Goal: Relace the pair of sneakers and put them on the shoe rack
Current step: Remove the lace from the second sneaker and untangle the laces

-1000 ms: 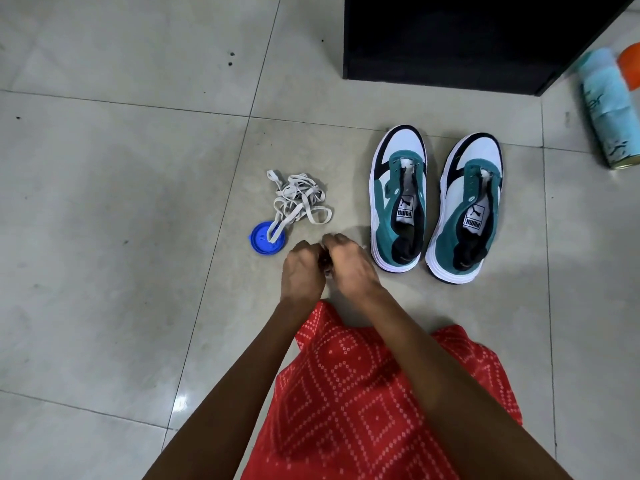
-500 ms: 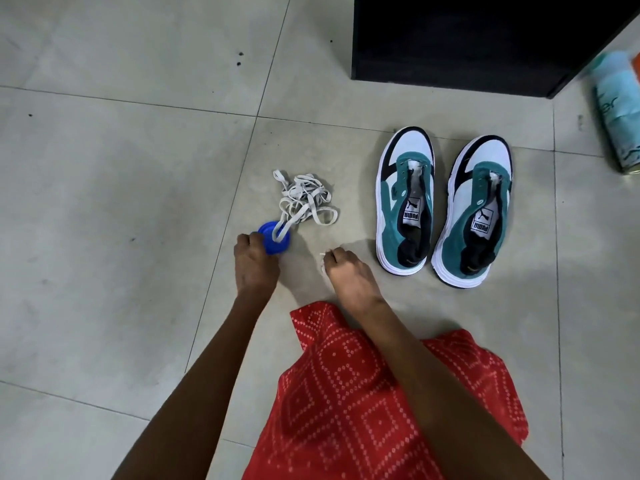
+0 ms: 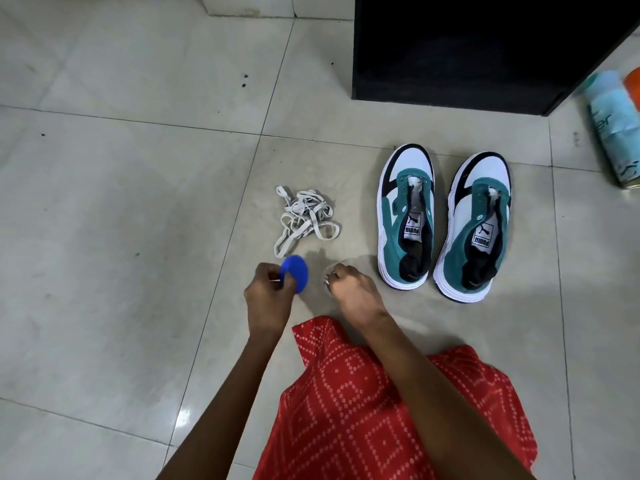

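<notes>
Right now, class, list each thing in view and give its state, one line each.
Sneakers: both unlaced, upright, side by side.
Laces: loose, tangled on floor.
Lid: off, pinched by left hand.
Jar: open, gripped by right hand.
Bottle: lying on floor.

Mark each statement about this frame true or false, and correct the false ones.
1. The sneakers are unlaced. True.
2. The left hand holds the blue lid. True.
3. The white laces lie right of the sneakers. False: they lie piled to their left.
4. The sneakers sit on a shelf. False: they stand on the floor before the black cabinet.
5. The right hand grips a sneaker. False: it is apart from both, curled round a small clear object.
</notes>
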